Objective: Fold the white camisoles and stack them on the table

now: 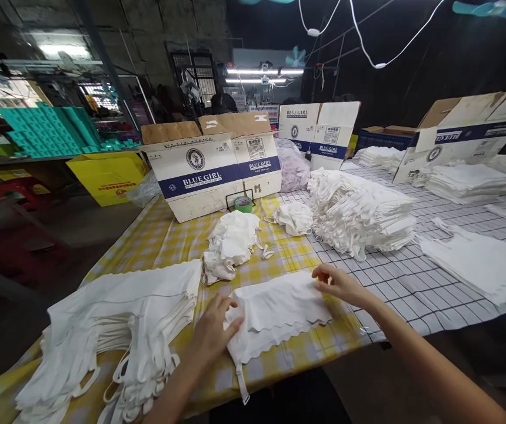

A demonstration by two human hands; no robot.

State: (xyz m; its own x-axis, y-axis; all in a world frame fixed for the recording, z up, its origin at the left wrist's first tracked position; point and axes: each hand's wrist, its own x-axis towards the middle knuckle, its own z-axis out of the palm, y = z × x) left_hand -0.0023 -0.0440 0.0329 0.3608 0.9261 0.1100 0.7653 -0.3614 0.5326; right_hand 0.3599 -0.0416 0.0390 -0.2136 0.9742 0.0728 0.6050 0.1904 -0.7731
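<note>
A white camisole (279,306) lies folded on the yellow checked cloth in front of me, its scalloped edge toward me and one strap hanging down at its left. My left hand (213,330) rests at its left end, thumb and fingers apart around the fabric's edge. At the upper right corner, my right hand (339,284) has its curled fingers and thumb on the fabric. Left of my left hand is a thick stack of white camisoles (125,306) with straps dangling. A crumpled heap of white garments (233,241) lies just beyond the folded one.
Large piled white garments (359,212) stand on the grid-patterned cloth (380,294), with a flat stack (478,253) farther right. Behind are a Blue Girl carton (217,171), green tape (243,204) and a purple plastic bag (292,165). A yellow bag (109,176) is beyond the table's left edge.
</note>
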